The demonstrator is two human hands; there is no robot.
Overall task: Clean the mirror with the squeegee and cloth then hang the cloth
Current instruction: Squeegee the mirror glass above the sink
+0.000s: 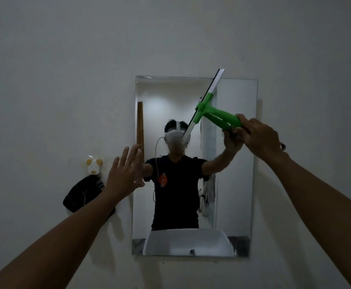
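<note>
A frameless rectangular mirror [237, 163] hangs on the pale wall ahead. My right hand [258, 135] grips the green handle of a squeegee [216, 113]. Its long blade slants from upper right to lower left across the mirror's upper middle. My left hand [126, 172] is spread flat, fingers apart, at the mirror's left edge, holding nothing. A dark cloth [82, 195] hangs on the wall left of the mirror, under a small white animal-shaped hook [94, 164]; my left forearm covers part of it.
The mirror reflects a person in a black shirt, a white basin along the bottom and a doorway behind. A streaky band runs down the mirror's right half. Bare wall surrounds the mirror.
</note>
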